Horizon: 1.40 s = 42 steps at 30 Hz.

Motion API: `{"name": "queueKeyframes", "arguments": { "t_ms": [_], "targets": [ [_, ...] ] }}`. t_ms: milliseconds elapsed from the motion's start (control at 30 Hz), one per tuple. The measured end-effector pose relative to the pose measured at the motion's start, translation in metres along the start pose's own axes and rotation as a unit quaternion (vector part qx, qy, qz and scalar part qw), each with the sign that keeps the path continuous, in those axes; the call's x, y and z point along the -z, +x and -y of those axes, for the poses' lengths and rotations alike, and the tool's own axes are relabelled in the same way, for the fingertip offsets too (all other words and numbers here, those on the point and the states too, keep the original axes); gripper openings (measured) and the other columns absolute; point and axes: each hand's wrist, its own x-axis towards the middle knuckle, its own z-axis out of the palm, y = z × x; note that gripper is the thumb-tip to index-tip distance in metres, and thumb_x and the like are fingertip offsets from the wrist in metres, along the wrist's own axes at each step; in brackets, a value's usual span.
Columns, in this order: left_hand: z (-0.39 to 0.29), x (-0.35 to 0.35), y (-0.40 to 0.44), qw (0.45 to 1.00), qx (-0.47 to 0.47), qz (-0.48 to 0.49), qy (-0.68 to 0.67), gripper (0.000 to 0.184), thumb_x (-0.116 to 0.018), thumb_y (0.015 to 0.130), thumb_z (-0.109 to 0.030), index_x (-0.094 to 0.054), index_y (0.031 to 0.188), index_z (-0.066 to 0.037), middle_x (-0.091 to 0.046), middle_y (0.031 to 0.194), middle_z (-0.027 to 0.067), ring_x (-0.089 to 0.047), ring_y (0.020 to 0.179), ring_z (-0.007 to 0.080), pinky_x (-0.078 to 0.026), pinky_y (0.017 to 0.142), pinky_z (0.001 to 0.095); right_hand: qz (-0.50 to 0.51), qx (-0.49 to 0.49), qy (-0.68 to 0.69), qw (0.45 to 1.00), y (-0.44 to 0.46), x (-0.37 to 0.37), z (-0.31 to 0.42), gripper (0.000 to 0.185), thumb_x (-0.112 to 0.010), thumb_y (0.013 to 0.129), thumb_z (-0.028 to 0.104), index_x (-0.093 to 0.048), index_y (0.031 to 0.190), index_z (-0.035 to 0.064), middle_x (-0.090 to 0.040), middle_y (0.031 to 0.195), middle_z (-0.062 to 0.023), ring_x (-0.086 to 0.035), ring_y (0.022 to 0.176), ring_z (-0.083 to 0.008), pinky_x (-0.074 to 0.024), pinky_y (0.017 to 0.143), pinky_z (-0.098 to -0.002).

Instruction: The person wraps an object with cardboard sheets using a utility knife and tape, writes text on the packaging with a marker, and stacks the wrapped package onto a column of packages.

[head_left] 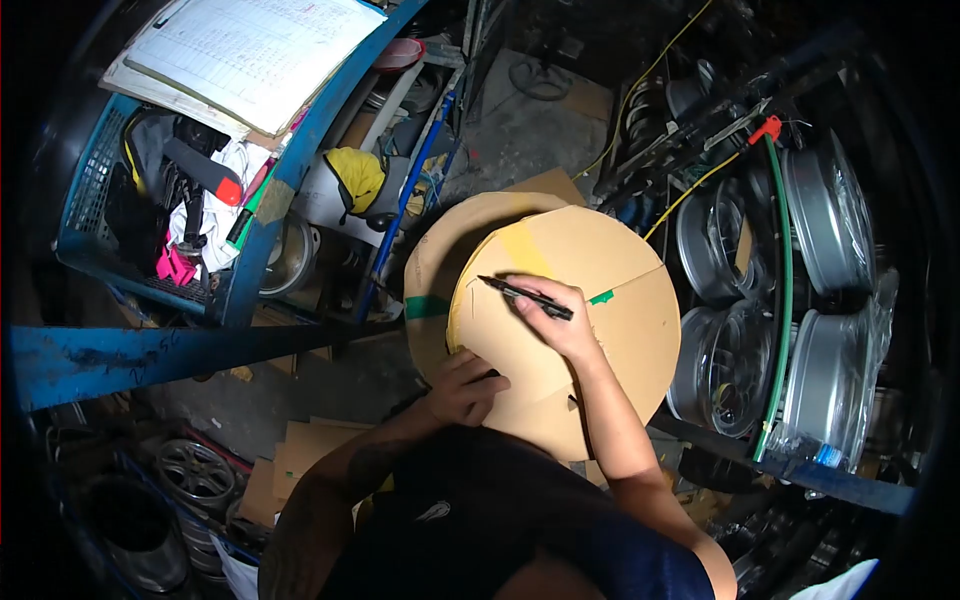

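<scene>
A round piece of tan cardboard (620, 350) lies in front of my body, on top of another cardboard disc (425, 260) that shows at its left. My right hand (555, 315) is closed around a black marker (540, 300), whose tip points left near the upper left edge of the top disc. Faint dark lines are drawn on the cardboard beside the tip. At the lower left edge of the disc rests my left hand (468, 388), its fingers curled; whether it grips the edge is hard to make out. A small green tape piece (601, 297) is on the disc.
Metal wheel rims (715, 365) fill a rack at the right, with a green hose (783, 300) in front. A blue crate (90, 215) of tools and written sheets (250, 55) are at the upper left. A blue beam (150, 362) crosses the left side.
</scene>
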Motion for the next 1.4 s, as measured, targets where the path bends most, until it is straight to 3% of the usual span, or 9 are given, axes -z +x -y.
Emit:
{"name": "queueKeyframes", "arguments": {
  "t_ms": [67,233,333,433,567,900,1033,1233,1400],
  "targets": [
    [0.003,0.000,-0.006,1.000,0.000,0.020,0.002,0.030,-0.063,0.070,-0.007,-0.074,0.097,-0.010,-0.063,0.092,0.0078,-0.055,0.071,0.0254,-0.047,0.064,0.0363,-0.006,-0.014,0.006,1.000,0.000,-0.007,0.000,0.024,-0.077,0.091,0.010,-0.075,0.113,0.0010,-0.078,0.098,-0.0081,-0.070,0.086,-0.0109,-0.0553,0.079,-0.0269],
    [0.001,0.001,-0.003,1.000,0.003,0.024,0.005,0.031,-0.063,0.070,-0.006,-0.073,0.098,-0.011,-0.062,0.093,0.0071,-0.054,0.070,0.0246,-0.047,0.063,0.0360,-0.008,0.094,-0.129,0.987,-0.001,-0.006,-0.003,0.025,-0.078,0.086,0.007,-0.076,0.111,0.0016,-0.072,0.085,-0.0110,-0.067,0.075,-0.0204,-0.0529,0.072,-0.0321],
    [0.002,0.001,-0.006,1.000,0.007,0.029,0.004,0.031,-0.062,0.069,-0.007,-0.073,0.098,-0.011,-0.062,0.093,0.0076,-0.054,0.071,0.0251,-0.047,0.063,0.0364,-0.011,0.095,-0.166,0.981,-0.007,-0.001,-0.001,0.026,-0.079,0.085,0.008,-0.076,0.110,0.0017,-0.072,0.087,-0.0114,-0.067,0.079,-0.0210,-0.0530,0.074,-0.0333],
    [0.002,0.000,-0.004,1.000,0.002,0.024,-0.003,0.032,-0.062,0.069,-0.007,-0.073,0.098,-0.010,-0.063,0.093,0.0084,-0.056,0.072,0.0261,-0.048,0.064,0.0371,0.043,0.167,-0.176,0.969,-0.011,0.001,0.004,0.026,-0.079,0.085,0.008,-0.076,0.111,0.0016,-0.073,0.090,-0.0112,-0.067,0.084,-0.0212,-0.0528,0.078,-0.0338],
    [0.003,0.001,0.000,0.999,-0.003,0.030,-0.010,0.032,-0.061,0.068,-0.007,-0.073,0.098,-0.008,-0.063,0.093,0.0092,-0.058,0.074,0.0274,-0.048,0.066,0.0381,-0.058,0.085,-0.131,0.986,-0.013,0.005,-0.004,0.026,-0.082,0.086,0.014,-0.078,0.110,0.0067,-0.073,0.086,-0.0078,-0.066,0.080,-0.0227,-0.0519,0.082,-0.0350],
    [0.004,0.001,-0.006,0.999,0.007,0.041,0.010,0.031,-0.061,0.069,-0.006,-0.075,0.097,-0.010,-0.063,0.091,0.0091,-0.057,0.073,0.0271,-0.048,0.067,0.0379,0.012,0.091,-0.177,0.980,-0.008,0.014,0.009,0.025,-0.080,0.087,0.013,-0.078,0.112,0.0071,-0.075,0.092,-0.0088,-0.069,0.083,-0.0237,-0.0534,0.085,-0.0361],
    [0.005,-0.001,-0.001,1.000,0.001,0.022,-0.006,0.028,-0.060,0.069,-0.005,-0.075,0.093,-0.009,-0.064,0.090,0.0097,-0.057,0.069,0.0261,-0.047,0.064,0.0376,-0.022,0.048,-0.063,0.997,-0.007,0.011,0.000,0.027,-0.078,0.091,0.011,-0.076,0.117,0.0045,-0.078,0.101,-0.0095,-0.072,0.088,-0.0175,-0.0563,0.082,-0.0307],
    [0.003,0.001,0.004,1.000,-0.003,0.029,-0.004,0.026,-0.060,0.069,-0.005,-0.075,0.091,-0.008,-0.065,0.087,0.0106,-0.059,0.068,0.0259,-0.047,0.061,0.0371,-0.041,-0.055,-0.004,0.998,-0.007,0.021,-0.007,0.026,-0.077,0.092,0.011,-0.076,0.117,0.0033,-0.078,0.097,-0.0070,-0.069,0.084,-0.0095,-0.0554,0.078,-0.0268],
    [0.005,0.001,0.000,0.999,-0.002,0.037,-0.001,0.028,-0.060,0.070,-0.004,-0.075,0.093,-0.007,-0.065,0.089,0.0122,-0.060,0.072,0.0280,-0.049,0.065,0.0385,0.024,-0.018,0.024,0.999,-0.012,0.038,-0.010,0.026,-0.077,0.093,0.012,-0.075,0.118,0.0020,-0.077,0.106,-0.0082,-0.068,0.096,-0.0107,-0.0547,0.088,-0.0282]
  ]
}}
